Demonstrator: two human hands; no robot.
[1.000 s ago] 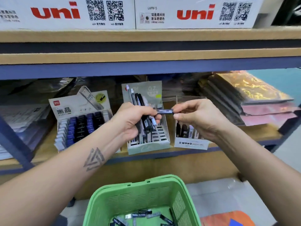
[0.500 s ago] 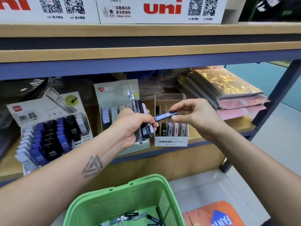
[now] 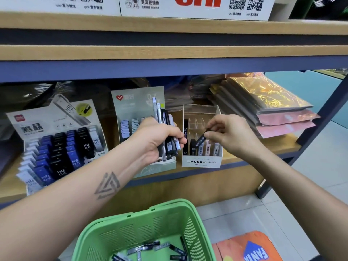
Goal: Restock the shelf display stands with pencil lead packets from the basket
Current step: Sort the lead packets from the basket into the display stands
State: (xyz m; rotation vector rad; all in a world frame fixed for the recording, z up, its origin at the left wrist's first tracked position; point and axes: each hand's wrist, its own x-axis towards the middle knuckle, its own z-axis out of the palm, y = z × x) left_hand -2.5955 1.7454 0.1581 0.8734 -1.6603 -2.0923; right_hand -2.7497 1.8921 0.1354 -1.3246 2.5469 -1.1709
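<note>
My left hand [image 3: 158,140] grips a bundle of pencil lead packets [image 3: 166,129], black, clear and white, upright in front of the pale green 0.7 display stand [image 3: 131,102]. My right hand [image 3: 231,134] pinches one black lead packet [image 3: 200,140] by its top end, tilted, its lower end over the front row of the white MONO graph MG stand [image 3: 201,162]. That stand holds several black and pale packets. The green basket [image 3: 131,221] sits below with several loose packets in it.
A large HB 0.5 display stand [image 3: 56,147] with blue, black and white packets is at the left of the shelf. Stacked gold and pink foil packs [image 3: 267,108] lie at the right. White uni boxes [image 3: 195,6] sit on the shelf above. An orange mat [image 3: 244,245] lies on the tiled floor.
My right hand has carried the single black packet from the bundle in my left hand over to the MONO stand and tipped it downward. The view has shifted right and closer.
</note>
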